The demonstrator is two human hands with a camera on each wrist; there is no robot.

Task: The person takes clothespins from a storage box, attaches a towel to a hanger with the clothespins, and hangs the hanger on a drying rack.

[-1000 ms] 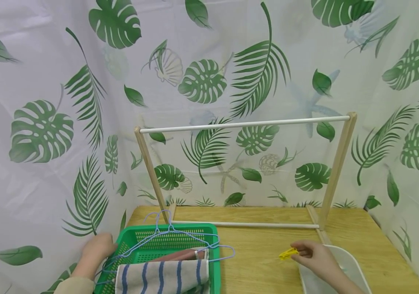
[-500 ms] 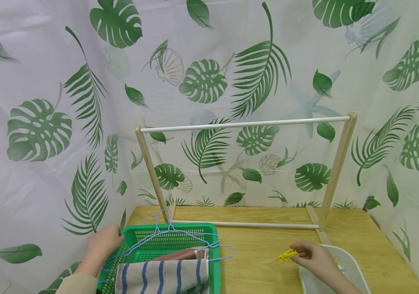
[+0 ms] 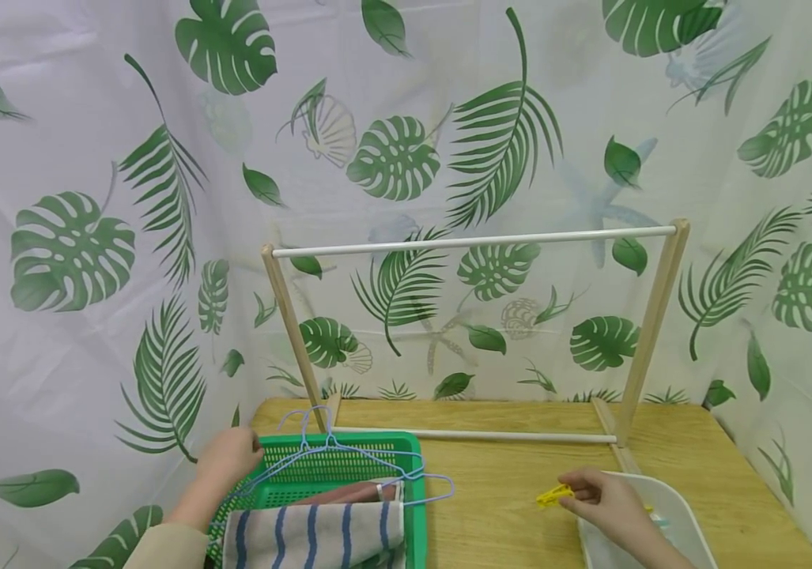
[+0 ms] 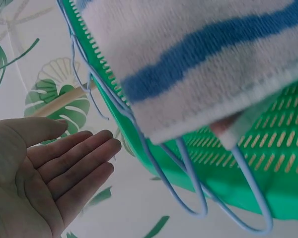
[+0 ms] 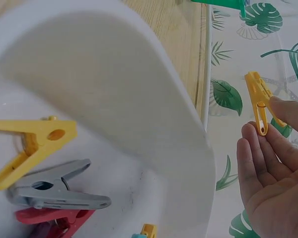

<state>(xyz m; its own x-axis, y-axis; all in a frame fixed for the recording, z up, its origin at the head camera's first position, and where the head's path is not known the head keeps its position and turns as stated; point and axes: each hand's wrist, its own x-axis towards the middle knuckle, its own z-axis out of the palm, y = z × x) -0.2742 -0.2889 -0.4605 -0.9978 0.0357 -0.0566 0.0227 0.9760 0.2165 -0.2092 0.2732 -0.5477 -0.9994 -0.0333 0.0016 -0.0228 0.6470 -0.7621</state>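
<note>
My left hand (image 3: 229, 458) is above the left rim of the green basket (image 3: 416, 474). In the left wrist view its fingers are loosely extended, with nothing held. Blue wire hangers (image 4: 248, 178) lie across the basket, and a white towel with blue stripes (image 3: 316, 533) drapes over them. Beneath it shows a dusky pink cloth (image 3: 341, 496), partly covered. Over the edge of a white bin (image 5: 184, 94), my right hand (image 3: 608, 503) pinches a yellow clothespin (image 5: 259, 101) between thumb and fingers. Yellow, grey (image 5: 64, 188) and red clothespins lie in that bin.
A wooden drying rack (image 3: 651, 332) with a white top bar (image 3: 477, 242) stands at the back of the wooden table (image 3: 498, 506). Leaf-print curtains (image 3: 406, 71) close in the back and both sides.
My left hand has moved right and slightly up, over the basket's left rim. The right hand, still pinching the yellow clothespin, has shifted barely to the left.
</note>
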